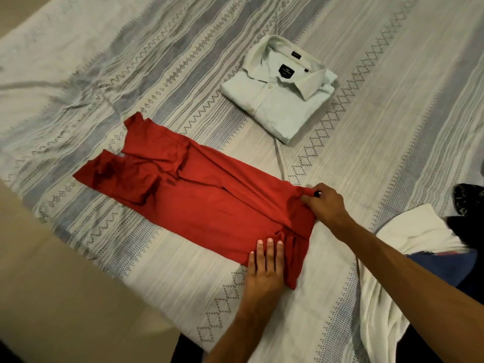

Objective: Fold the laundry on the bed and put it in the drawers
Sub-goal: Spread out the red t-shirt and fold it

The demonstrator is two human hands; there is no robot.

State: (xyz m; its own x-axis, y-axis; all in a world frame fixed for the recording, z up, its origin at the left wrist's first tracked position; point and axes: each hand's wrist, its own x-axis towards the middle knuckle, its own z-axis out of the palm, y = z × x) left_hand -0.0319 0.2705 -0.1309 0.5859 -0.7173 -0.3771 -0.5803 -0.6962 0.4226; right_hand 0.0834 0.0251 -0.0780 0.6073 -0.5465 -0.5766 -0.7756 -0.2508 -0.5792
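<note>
My left hand (264, 263) presses flat on the red shirt (199, 195) near the bed's (78, 61) front edge; my right hand (324, 205) pinches its hem. I should lift evenly and fold toward the collar.

White garment (408, 231), 4 o'clock: partly under the right forearm (392, 260), lower part cut by the bottom edge; type unclear. Dark patterned item (468, 200), 3 o'clock: cut by the right edge, unidentifiable. Shirt label (286, 71), 1 o'clock: lettering too small to read. Red shirt (209, 203): near corner hidden beneath the left hand (264, 271).
</note>
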